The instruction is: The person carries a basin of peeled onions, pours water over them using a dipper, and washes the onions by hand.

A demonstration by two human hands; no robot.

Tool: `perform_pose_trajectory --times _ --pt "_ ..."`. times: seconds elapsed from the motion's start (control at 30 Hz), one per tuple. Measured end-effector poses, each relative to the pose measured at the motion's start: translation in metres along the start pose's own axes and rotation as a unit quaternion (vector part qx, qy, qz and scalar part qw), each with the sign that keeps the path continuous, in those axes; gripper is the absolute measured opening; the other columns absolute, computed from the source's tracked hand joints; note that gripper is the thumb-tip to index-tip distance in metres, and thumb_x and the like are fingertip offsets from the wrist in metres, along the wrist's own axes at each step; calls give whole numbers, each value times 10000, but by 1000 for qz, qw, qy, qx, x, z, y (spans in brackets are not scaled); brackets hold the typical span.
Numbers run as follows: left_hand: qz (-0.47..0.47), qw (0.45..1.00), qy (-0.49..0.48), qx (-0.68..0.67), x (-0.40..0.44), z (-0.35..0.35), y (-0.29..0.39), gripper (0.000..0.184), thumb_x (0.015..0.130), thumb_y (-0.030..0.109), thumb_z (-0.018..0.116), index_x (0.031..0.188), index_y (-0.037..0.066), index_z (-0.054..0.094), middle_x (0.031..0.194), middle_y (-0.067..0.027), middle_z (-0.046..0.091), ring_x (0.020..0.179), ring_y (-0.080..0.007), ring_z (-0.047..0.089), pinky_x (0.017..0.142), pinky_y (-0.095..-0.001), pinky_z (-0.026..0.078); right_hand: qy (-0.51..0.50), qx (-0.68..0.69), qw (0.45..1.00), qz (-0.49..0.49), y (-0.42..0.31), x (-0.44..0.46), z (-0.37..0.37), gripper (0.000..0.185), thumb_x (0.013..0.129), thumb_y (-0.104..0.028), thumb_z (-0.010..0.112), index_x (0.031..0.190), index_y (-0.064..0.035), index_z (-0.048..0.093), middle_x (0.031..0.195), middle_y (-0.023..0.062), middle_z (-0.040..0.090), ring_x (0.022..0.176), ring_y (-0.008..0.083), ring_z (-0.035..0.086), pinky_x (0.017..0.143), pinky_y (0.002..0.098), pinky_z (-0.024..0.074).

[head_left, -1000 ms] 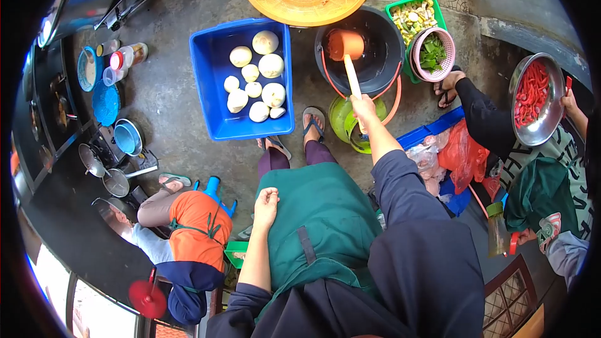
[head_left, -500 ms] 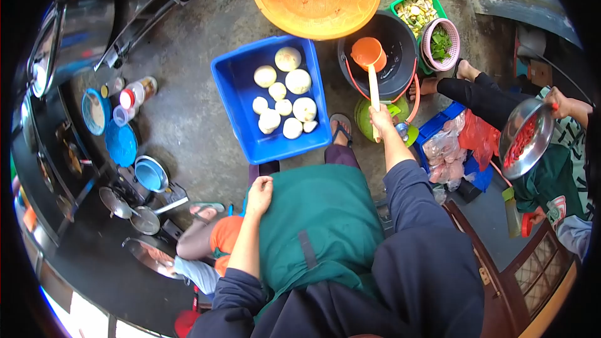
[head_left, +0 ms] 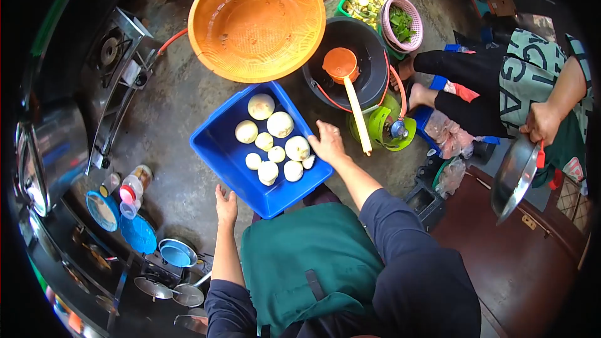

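Blue plastic tub [head_left: 216, 147], rectangular, smooth-walled, set askew between the 2 hands, before a green cloth apron [head_left: 307, 244]. Contents: 10 pale pieces [head_left: 280, 124], mostly rounded, of mixed sizes. Right hand [head_left: 329, 143]: fingers spread, grasping nothing, at the tub's right rim; contact cannot be told. Left hand [head_left: 226, 206]: half open, empty, just beside the tub's near left wall. Orange plastic basin [head_left: 256, 37], round, openwork sides, beyond the tub. Black bucket [head_left: 350, 28], with an orange dipper [head_left: 340, 64] inside, its long cream handle across the rim. Green gas cylinder [head_left: 380, 130], rounded, near the bucket. Floor [head_left: 166, 106]: grey, concrete-like, stained. Room: metal stove [head_left: 113, 50] at left; at right, a co-worker's hand [head_left: 543, 122] gripping a shiny metal bowl [head_left: 514, 172].
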State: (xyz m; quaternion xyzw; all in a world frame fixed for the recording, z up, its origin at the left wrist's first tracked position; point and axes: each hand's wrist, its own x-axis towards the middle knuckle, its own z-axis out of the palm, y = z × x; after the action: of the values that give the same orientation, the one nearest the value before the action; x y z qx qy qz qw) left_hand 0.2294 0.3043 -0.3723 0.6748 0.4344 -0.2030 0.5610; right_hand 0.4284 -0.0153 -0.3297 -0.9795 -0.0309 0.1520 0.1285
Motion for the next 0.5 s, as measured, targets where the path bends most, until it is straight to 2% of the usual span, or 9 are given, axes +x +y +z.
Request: perform_pose_trajectory --times 0.07,0.1,0.2,0.23,0.3,0.4,0.43,0.5 --pt "-3 997 34 -70 15 14 7 567 885 138 544 1386 7 313 1285 -229 503 1114 -315 554 941 -373 440 -129 85 980 122 -18 4 19 641 821 -348 613 1351 -56 401 1247 190 519 1152 372 488 1002 445 386" --pt "-23 999 -17 -15 6 8 40 520 885 144 548 1346 -11 363 1260 -228 525 1107 -300 559 931 -373 443 -88 182 972 118 -15 2 35 532 821 -342 620 1261 -72 492 1156 184 556 1081 360 529 954 428 418" --pt "-72 997 -6 30 25 25 24 426 883 151 555 1256 -24 449 1141 -206 598 1036 -271 598 874 -370 467 -17 119 987 102 -17 1 24 359 811 -308 644 1084 -86 571 1020 168 578 989 349 557 865 426 452" --pt "-52 997 -3 56 28 32 25 387 883 155 556 1217 -24 472 1090 -192 615 995 -256 608 851 -366 473 53 133 987 73 -14 2 27 249 797 -265 667 937 -86 567 911 153 569 908 351 566 785 445 461" --pt "-23 993 17 114 24 17 18 317 884 162 560 1138 -22 519 987 -163 648 913 -227 629 803 -356 486 54 166 981 79 -22 0 37 256 787 -251 678 922 -71 554 913 146 585 902 352 572 762 445 462" --pt "-36 998 32 32 6 -14 20 279 879 175 573 1082 -14 538 875 -113 645 780 -189 612 731 -349 489 20 188 977 102 -49 -3 44 263 784 -253 678 912 -64 549 938 139 603 906 350 579 764 432 462" --pt "-36 999 19 22 9 1 23 256 877 175 575 1058 -5 547 836 -86 624 731 -159 573 701 -325 481 22 181 978 104 -36 5 35 263 782 -250 682 908 -61 548 928 140 604 898 350 581 765 430 462" --pt "24 999 21 19 4 16 18 211 894 167 557 1044 23 525 761 -49 581 603 -122 533 534 -279 450 30 172 981 89 -22 11 21 260 779 -239 688 899 -54 548 913 143 605 886 349 584 767 427 463"
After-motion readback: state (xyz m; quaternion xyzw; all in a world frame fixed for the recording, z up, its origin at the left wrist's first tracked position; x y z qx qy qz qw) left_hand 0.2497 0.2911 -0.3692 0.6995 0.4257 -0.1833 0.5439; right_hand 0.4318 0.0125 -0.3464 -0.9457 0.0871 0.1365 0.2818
